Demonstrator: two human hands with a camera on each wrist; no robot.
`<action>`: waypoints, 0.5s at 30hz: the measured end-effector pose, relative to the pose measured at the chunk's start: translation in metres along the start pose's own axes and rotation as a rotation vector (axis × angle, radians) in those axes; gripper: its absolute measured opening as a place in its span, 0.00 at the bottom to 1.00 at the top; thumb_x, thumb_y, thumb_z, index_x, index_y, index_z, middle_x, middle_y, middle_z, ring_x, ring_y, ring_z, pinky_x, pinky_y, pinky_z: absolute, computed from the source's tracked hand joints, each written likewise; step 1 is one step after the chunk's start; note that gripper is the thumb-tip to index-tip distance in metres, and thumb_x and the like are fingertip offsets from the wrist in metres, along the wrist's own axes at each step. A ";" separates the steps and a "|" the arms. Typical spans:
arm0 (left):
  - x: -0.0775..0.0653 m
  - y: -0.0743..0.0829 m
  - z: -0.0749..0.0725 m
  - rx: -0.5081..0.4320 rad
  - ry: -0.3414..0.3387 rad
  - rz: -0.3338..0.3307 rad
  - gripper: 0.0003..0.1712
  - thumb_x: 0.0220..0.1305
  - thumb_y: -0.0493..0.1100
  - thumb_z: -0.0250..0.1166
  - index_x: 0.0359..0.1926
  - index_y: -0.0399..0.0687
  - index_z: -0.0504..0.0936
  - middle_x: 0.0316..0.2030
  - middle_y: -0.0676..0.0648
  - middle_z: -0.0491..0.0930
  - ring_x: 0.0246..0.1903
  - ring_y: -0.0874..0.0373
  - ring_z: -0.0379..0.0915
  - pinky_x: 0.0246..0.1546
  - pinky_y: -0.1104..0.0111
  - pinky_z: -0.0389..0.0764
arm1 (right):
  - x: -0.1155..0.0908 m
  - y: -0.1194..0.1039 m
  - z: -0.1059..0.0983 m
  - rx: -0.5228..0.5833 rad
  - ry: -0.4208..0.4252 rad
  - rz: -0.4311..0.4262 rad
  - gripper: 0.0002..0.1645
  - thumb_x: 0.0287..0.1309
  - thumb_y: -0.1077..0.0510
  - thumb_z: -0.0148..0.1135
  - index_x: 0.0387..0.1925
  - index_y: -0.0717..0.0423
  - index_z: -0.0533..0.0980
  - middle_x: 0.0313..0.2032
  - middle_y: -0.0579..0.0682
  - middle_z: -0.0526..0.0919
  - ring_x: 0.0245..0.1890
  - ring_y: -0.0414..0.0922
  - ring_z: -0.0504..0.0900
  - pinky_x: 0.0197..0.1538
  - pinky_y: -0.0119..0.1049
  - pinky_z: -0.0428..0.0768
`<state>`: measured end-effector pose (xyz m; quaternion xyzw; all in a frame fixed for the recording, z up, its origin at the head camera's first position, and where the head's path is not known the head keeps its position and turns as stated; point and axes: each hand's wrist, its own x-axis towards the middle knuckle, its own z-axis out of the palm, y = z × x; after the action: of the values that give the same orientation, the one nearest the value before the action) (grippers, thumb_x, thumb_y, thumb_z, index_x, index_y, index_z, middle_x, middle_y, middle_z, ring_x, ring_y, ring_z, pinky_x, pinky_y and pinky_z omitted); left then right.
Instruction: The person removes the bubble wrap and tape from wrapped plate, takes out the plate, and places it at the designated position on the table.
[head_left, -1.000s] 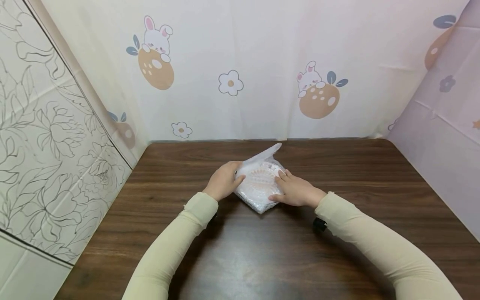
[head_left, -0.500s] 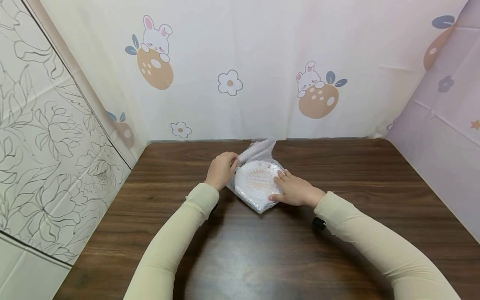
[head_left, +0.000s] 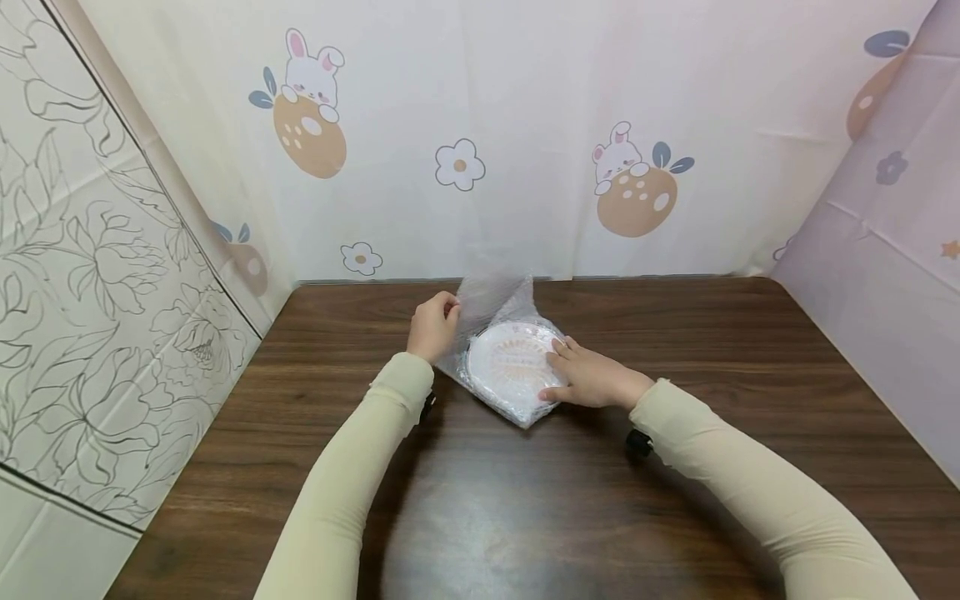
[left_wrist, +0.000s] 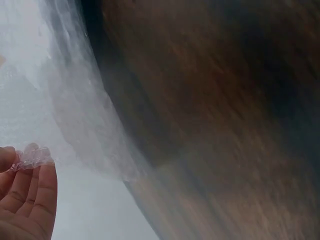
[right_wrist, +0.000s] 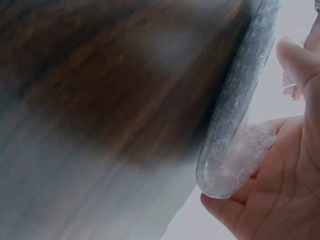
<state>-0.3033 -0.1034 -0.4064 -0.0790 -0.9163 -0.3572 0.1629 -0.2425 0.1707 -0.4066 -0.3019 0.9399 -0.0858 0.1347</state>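
A round white plate (head_left: 512, 357) with a pale orange pattern lies on bubble wrap (head_left: 491, 300) near the middle of the table. My left hand (head_left: 432, 327), left of the plate, pinches the raised edge of the wrap. In the left wrist view, a crumpled bit of wrap (left_wrist: 33, 157) sits between thumb and fingertips. My right hand (head_left: 592, 375) rests on the plate's right side, thumb and fingers spread over its rim. The right wrist view has the wrapped rim (right_wrist: 240, 95) edge-on against this hand.
The brown wooden table (head_left: 480, 500) extends around the plate. Behind it hangs a white curtain (head_left: 525, 75) printed with rabbits and flowers. A white panel (head_left: 90, 275) with line-drawn flowers stands at the left.
My left hand has moved left and farther back, pulling up the flap of bubble wrap, so more of the plate shows. The right hand has stayed on the plate.
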 end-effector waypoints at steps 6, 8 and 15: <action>0.007 -0.003 -0.003 -0.005 -0.016 -0.066 0.09 0.71 0.40 0.57 0.46 0.42 0.81 0.40 0.43 0.85 0.37 0.49 0.81 0.41 0.58 0.80 | 0.000 0.003 -0.001 0.016 -0.005 -0.020 0.49 0.66 0.36 0.54 0.71 0.70 0.58 0.73 0.72 0.50 0.74 0.69 0.46 0.74 0.59 0.54; 0.008 -0.003 -0.004 -0.012 -0.030 -0.088 0.11 0.72 0.42 0.57 0.50 0.42 0.79 0.43 0.42 0.84 0.40 0.49 0.81 0.43 0.58 0.80 | 0.000 0.004 -0.001 0.023 -0.005 -0.031 0.49 0.67 0.37 0.54 0.71 0.71 0.58 0.73 0.72 0.50 0.74 0.69 0.46 0.74 0.59 0.53; 0.005 -0.001 -0.007 0.004 0.022 -0.003 0.21 0.72 0.42 0.56 0.63 0.40 0.70 0.54 0.40 0.75 0.53 0.47 0.75 0.53 0.57 0.78 | -0.001 0.006 -0.003 0.038 -0.012 -0.047 0.49 0.67 0.38 0.55 0.71 0.72 0.57 0.73 0.72 0.49 0.74 0.69 0.44 0.74 0.59 0.51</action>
<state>-0.3068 -0.1083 -0.4006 -0.0734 -0.9153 -0.3567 0.1724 -0.2463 0.1763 -0.4052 -0.3219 0.9299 -0.1049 0.1439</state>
